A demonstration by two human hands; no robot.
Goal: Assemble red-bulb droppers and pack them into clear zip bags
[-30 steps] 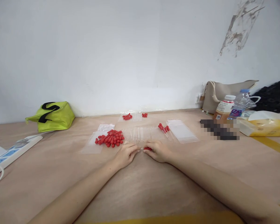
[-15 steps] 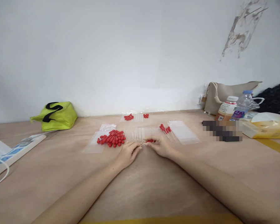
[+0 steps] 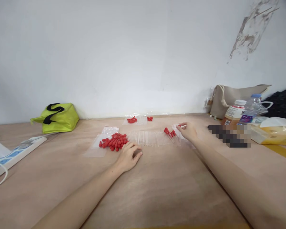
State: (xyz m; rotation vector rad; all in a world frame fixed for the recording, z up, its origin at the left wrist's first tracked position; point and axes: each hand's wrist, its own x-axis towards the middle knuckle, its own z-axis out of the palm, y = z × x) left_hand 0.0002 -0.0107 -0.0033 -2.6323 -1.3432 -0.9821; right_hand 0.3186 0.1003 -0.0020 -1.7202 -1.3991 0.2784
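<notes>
My right hand [image 3: 188, 131] is pinched over the small clear zip bag [image 3: 176, 126] on the right, with the red end of a dropper showing at its fingertips; the rest of that dropper is hidden. Just left of it lie several glass droppers [image 3: 171, 132] with red rubber bulbs. My left hand [image 3: 129, 156] rests on the table, fingers loosely bent and thumb apart, with nothing visible in it. Beside its fingers is a heap of red rubber bulbs [image 3: 114, 142] on a clear bag [image 3: 92, 151]. Thin glass tubes [image 3: 147, 138] lie in a row between the hands.
Farther back lie more red bulbs [image 3: 132, 120] on clear plastic. A lime bag [image 3: 60, 119] and a power strip [image 3: 19, 156] stand left. At right are a pixelated dark object [image 3: 228, 136], bottles [image 3: 235, 111], a tissue pack [image 3: 274, 132] and a beige bag [image 3: 219, 108].
My right hand has moved right and away from my left hand, carrying the red-bulbed dropper over to the clear bag. My left hand has let go of the tube and stays near the heap.
</notes>
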